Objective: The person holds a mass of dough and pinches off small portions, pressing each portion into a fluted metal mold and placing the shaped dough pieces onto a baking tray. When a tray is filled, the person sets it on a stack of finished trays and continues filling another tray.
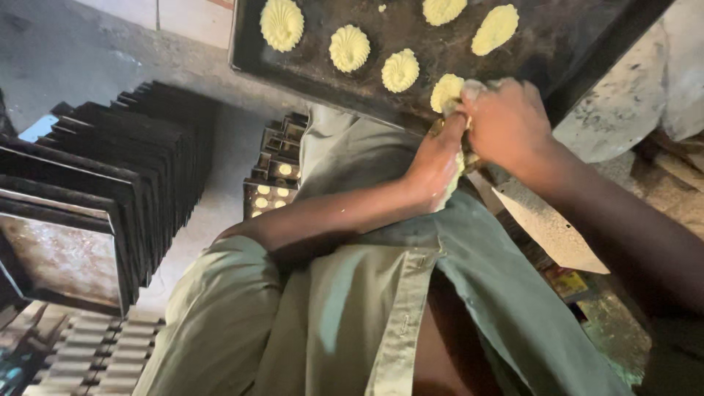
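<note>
Two hands met at the near edge of the baking tray point(308, 70), in the upper middle of the frame. The right hand point(510, 125) was closed over the top of a piping bag point(460, 165) of pale dough, and the left hand point(438, 161) was wrapped around the bag lower down, beside the tip; both were holding it firmly, fingers curled tight. Little of the bag showed between them, only a pale yellowish strip.

Just under the tip sat the newest dough swirl point(446, 92), touching or nearly touching the hands. The dough looked soft and sticky, and it would likely smear or flatten under any touch; each ridged piece seemed fragile. The bag would probably be limp and slippery with grease, so a grip at the twisted top plus a guiding hold near the tip seemed the sound way to take it.

Further out lay five other swirls in a loose line across the dark tray. In the left of the frame stood a stack of empty black trays point(110, 183) on edge, well apart from the hands. Below the middle, a smaller tray of filled pieces point(271, 194) showed past the green shirt point(352, 308).
</note>
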{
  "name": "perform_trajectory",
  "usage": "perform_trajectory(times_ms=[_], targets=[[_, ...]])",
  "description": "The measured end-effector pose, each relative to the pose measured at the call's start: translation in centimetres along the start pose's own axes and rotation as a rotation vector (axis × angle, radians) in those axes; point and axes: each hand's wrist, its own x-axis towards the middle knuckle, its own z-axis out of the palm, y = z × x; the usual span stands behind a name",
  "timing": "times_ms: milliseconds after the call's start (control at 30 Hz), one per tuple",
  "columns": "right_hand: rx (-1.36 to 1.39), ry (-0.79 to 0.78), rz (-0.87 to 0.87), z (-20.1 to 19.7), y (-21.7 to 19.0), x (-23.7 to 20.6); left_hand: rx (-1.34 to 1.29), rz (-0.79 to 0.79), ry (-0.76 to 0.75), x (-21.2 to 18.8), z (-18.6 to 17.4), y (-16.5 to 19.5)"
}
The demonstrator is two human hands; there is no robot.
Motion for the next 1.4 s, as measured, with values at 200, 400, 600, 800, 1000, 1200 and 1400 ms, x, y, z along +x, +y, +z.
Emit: perform_trajectory(times_ms=[200, 400, 600, 800, 1000, 1200, 1400], targets=[[0.704, 0.145, 0.084, -4.6, 1.7, -10.3, 0.130, 0.092, -0.283, -0.8, 2.5, 1.9], [1.093, 0.585, -0.123, 1.6, -1.4, -14.0, 0.483, 0.552, -0.212, 1.1, 4.2, -2.1], [0.934, 0.610, 0.133, 2.5, -2.8, -17.2, 0.351, 0.353, -0.324, 0.0, 3.3, -2.9], [0.722, 0.737, -0.085, 2.8, -1.6, -18.0, 0.435, 0.063, -0.283, -3.1, 4.7, -2.8], [0.737, 0.656, -0.177, 0.2, 0.6, -15.6, 0.638, -0.183, -0.488, -5.8, 5.7, -0.7], [0.364, 0.700, 0.197, -8.1, -0.4, -13.1, 0.910, -0.088, -0.610, -7.3, 8.1, 8.2], [0.357, 0.970, 0.236, -12.7, -1.9, -9.2, 0.940, -0.025, -0.632, -6.7, 11.0, 15.6]])
